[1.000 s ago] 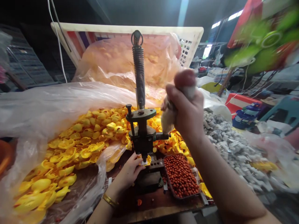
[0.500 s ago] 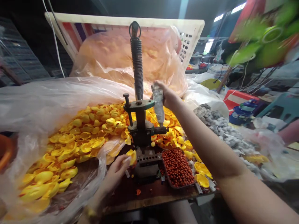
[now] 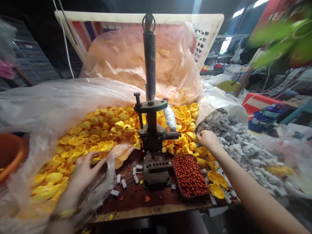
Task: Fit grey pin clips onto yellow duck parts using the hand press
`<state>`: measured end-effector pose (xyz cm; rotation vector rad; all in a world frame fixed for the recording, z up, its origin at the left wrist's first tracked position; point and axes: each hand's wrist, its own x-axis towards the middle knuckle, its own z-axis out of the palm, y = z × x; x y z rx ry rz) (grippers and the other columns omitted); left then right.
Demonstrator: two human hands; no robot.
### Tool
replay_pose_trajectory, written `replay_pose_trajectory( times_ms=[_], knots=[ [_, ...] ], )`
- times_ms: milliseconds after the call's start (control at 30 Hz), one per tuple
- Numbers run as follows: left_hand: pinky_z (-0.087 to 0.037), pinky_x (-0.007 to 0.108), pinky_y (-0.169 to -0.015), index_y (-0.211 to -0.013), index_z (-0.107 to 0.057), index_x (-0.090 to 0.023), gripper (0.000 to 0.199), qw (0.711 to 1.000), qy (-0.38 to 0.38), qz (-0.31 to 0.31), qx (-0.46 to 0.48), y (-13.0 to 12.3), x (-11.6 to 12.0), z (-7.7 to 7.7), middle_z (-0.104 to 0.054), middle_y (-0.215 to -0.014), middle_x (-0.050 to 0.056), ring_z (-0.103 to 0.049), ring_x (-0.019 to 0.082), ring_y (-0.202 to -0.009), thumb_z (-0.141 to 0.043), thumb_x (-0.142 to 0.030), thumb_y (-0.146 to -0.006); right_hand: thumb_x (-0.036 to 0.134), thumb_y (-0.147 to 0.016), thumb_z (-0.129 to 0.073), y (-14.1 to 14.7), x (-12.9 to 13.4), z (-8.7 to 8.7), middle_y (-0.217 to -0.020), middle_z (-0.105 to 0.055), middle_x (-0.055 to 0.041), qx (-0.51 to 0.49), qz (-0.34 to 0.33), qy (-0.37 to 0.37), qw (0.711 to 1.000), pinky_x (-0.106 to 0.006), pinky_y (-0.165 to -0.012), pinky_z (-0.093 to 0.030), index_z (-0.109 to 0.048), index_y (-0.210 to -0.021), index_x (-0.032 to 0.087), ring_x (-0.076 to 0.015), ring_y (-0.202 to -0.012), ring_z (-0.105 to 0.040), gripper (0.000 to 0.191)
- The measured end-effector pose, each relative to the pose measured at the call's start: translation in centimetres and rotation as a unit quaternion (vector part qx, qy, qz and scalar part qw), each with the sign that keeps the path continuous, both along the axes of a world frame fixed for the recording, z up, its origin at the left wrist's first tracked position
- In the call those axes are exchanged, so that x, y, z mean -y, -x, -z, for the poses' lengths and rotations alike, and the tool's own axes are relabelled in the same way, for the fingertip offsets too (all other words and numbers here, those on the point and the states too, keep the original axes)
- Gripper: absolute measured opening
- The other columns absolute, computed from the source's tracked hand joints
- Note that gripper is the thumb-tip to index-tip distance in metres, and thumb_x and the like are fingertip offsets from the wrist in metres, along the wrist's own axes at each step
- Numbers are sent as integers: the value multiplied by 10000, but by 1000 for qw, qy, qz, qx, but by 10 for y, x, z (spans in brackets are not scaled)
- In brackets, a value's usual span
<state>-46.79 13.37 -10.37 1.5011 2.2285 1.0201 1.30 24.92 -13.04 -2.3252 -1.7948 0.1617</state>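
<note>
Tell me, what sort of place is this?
Probably a small factory or workshop: a dark metal hand press with a coiled spring stands near heaped yellow plastic half-shells and a pile of small grey-white block-shaped parts, quantities that suggest batch work.

bead tray (image 3: pixel 195 196) right of press (image 3: pixel 152 136), shells (image 3: pixel 119 124) behind, left

No text, label, brand, number or sign can be read on anything in view, including the metal press (image 3: pixel 152 139), white crate (image 3: pixel 109 16), grey-white pieces (image 3: pixel 234 139) and blue object (image 3: pixel 263 117)
</note>
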Motion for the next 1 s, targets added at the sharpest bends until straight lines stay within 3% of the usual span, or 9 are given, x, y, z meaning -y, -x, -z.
replay_pose_trajectory(
  times_ms=[133, 300, 433, 500, 633, 733, 833, 1000],
  knots=[
    [-446, 505, -875, -1223, -522, -113, 595, 987, 43, -75, -139, -22, -33, 17, -484, -1112, 214, -548, 382, -1040, -529, -537, -806, 295, -761, -569, -3, -2, 3, -793, -706, -168, -17, -12, 9, 1000, -283, -578, -360, -692, -700, 135, -261, -763, -662, 211],
    [-487, 433, -782, -1126, -603, -179, 529, 973, 11, -121, -196, -21, -31, 22, -467, -1099, 179, -574, 339, -959, -550, -583, -789, 316, -708, -611, -14, 6, 0, -773, -705, -102, -50, 2, -16, 999, -255, -570, -368, -666, -715, 151, -226, -748, -646, 173],
    [-494, 410, -776, -1152, -621, -168, 522, 966, -26, -91, -242, -22, -36, 21, -498, -1093, 165, -587, 312, -923, -561, -548, -799, 343, -711, -607, -14, 20, -4, -846, -708, -90, -92, 27, -83, 992, -253, -618, -405, -650, -803, 154, -217, -791, -647, 215],
    [-495, 409, -797, -1069, -667, -154, 445, 967, -24, -63, -245, -22, -42, 24, -522, -1092, 163, -596, 298, -908, -556, -501, -815, 340, -683, -614, -11, 31, -6, -835, -704, -87, -157, 33, -144, 976, -261, -635, -426, -636, -801, 157, -215, -773, -647, 219],
    [-494, 430, -860, -880, -688, -131, 318, 969, -103, -41, -222, -13, -43, 34, -561, -1103, 173, -596, 308, -968, -547, -411, -829, 411, -642, -652, -1, 65, -12, -734, -677, -71, -295, 28, -221, 929, -270, -570, -446, -616, -772, 164, -192, -643, -624, 282],
    [-482, 450, -918, -777, -651, -149, 263, 957, -221, -38, -184, -13, -26, 42, -572, -1112, 163, -579, 316, -1046, -575, -396, -820, 478, -615, -715, 12, 97, -13, -637, -633, -35, -415, 22, -200, 887, -250, -484, -430, -590, -788, 169, -166, -558, -585, 375],
    [-468, 475, -951, -731, -624, -168, 207, 939, -301, 6, -169, -35, 2, 51, -560, -1137, 140, -566, 319, -1093, -623, -362, -805, 507, -602, -771, 41, 125, -9, -600, -604, -5, -557, -8, -120, 822, -223, -441, -421, -547, -761, 175, -132, -509, -558, 431],
    [-517, 407, -892, -896, -600, -181, 56, 921, -327, 164, -132, -106, 38, 72, -562, -1140, 121, -602, 248, -1061, -594, -178, -840, 485, -570, -791, 125, 153, 6, -575, -623, 1, -714, -69, 102, 689, -189, -392, -398, -480, -753, 172, -87, -406, -521, 478]
  ],
)
